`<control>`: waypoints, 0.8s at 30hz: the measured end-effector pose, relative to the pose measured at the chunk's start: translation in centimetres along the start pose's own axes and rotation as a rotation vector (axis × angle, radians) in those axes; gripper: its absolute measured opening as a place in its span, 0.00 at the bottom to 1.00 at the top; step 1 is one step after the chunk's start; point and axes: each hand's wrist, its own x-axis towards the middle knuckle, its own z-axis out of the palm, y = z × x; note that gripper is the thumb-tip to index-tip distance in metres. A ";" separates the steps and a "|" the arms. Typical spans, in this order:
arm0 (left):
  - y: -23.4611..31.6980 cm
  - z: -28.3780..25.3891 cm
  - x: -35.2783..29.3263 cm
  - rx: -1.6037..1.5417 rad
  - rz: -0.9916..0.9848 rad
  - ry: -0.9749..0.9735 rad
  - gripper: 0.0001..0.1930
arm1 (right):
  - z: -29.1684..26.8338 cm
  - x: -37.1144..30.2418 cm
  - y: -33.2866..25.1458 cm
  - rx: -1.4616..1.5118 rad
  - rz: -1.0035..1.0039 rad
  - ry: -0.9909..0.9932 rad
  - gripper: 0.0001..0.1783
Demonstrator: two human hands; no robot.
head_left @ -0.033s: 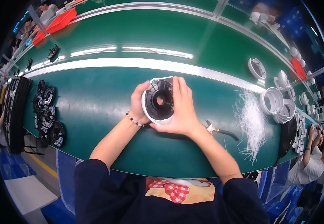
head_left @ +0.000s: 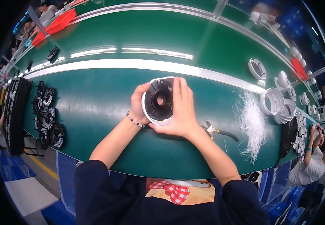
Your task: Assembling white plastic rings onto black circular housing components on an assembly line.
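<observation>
Above the middle of the green bench I hold a round white plastic housing (head_left: 146,111) with a ribbed black part (head_left: 153,98) seated inside it. The black part has a round hole at its centre, and some skin shows through the hole. My left hand (head_left: 138,103), a beaded bracelet on its wrist, wraps the housing's left side. My right hand (head_left: 182,108) grips the right side, its fingers lying over the rim and covering part of the black piece. On the bench right of my right forearm lie cutting pliers (head_left: 222,132) with dark handles.
A heap of thin clear plastic strips (head_left: 253,127) lies right of the pliers. White ring housings (head_left: 272,101) stand beyond it. Several black round assemblies (head_left: 49,117) sit at the left, beside a dark stack (head_left: 15,112). A pale strip (head_left: 128,63) crosses the bench. Another person (head_left: 312,161) works at far right.
My right hand and forearm have shifted very slightly left, so a little more of the pliers shows. Both hands keep their hold on the housing.
</observation>
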 end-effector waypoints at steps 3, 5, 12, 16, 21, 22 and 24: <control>-1.0 -1.2 2.6 -0.125 -0.012 -0.368 0.33 | -1.4 0.1 0.8 -0.087 -0.077 0.154 0.70; -1.4 -0.4 4.6 -0.058 0.026 -0.108 0.31 | -2.6 -0.4 2.8 -0.072 -0.049 0.146 0.70; 2.4 -1.4 16.9 0.081 0.183 0.332 0.23 | -17.8 -5.1 11.6 -0.325 0.343 0.557 0.21; 4.8 -5.2 21.5 0.332 0.288 0.225 0.14 | -24.5 -7.0 19.5 -0.879 0.687 0.297 0.19; 1.7 -3.2 20.5 1.507 0.690 0.594 0.23 | -30.7 -9.7 29.7 -1.004 0.914 0.186 0.36; 2.1 -5.0 18.2 1.323 0.871 0.589 0.22 | -29.2 -7.8 28.5 -0.921 0.912 0.167 0.37; 4.5 -1.9 11.2 1.266 0.852 0.421 0.25 | -33.2 -10.9 34.6 -1.053 0.870 0.126 0.37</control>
